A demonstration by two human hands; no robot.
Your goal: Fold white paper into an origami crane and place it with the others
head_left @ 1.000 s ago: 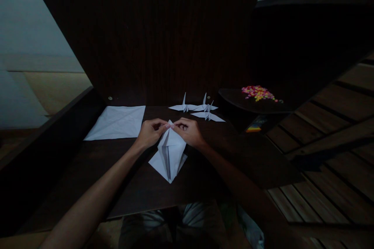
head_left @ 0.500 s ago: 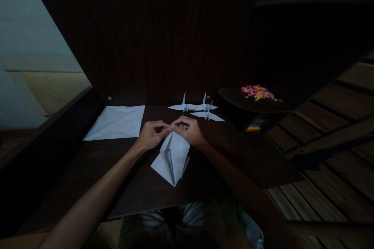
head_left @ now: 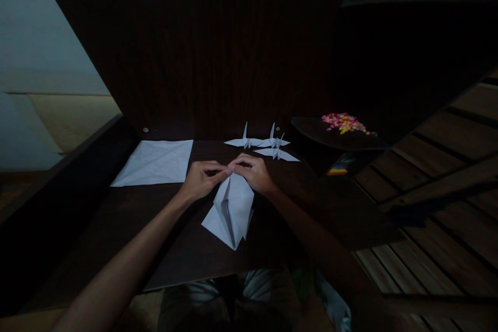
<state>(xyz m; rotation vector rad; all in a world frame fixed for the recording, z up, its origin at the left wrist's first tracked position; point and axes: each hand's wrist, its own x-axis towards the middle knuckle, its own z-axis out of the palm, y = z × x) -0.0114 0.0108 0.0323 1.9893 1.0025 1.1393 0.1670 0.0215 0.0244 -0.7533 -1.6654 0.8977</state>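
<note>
A partly folded sheet of white origami paper lies on the dark tabletop, its loose lower point toward me and a raised fold along its middle. My left hand pinches its far tip between thumb and fingers. At the same tip, my right hand is closed too, the two thumbs nearly meeting. The fingertips hide the tip itself. Just beyond my hands stand three folded paper cranes with pointed necks and spread wings. Left of my left hand lies a flat, creased white sheet of paper.
A dark upright panel backs the tabletop, and a low dark side wall runs along the left. On a small rounded shelf at the right sits a heap of tiny colourful pieces. Slatted wood shows at far right.
The paper between my hands has turned and shifted very slightly, its lower point a little to the right. Both hands keep their pinch at the far tip.
</note>
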